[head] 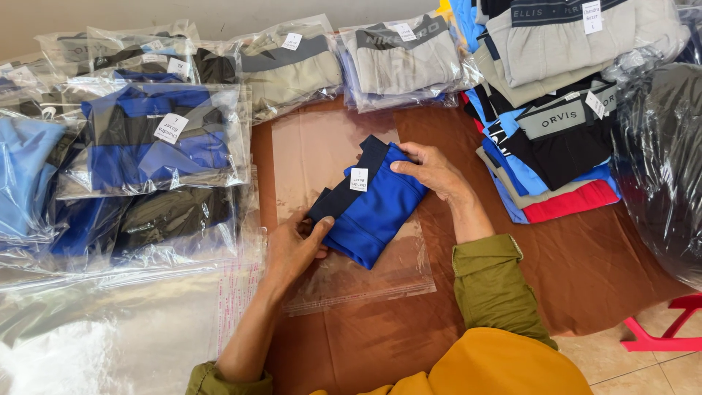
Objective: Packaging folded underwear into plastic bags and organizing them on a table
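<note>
My left hand [292,249] pinches the near, dark-banded end of the folded blue boxer briefs [373,205], thumb on top, while my right hand [431,172] clamps its far edge with the fingers curled over the fold. The garment lies tilted on a clear plastic bag [329,146] spread flat on the brown table [585,263]. Bagged garments [153,139] stack to the left, and unbagged folded underwear [556,146] is piled to the right.

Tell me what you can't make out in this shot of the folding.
Head view:
- Blue garment: its underside, hidden by its own fold; edges covered by the left hand and right hand.
- Right stack: lower pieces buried, top cut off by the frame.
- Dark plastic bag: contents hidden, cut by the right edge.
</note>
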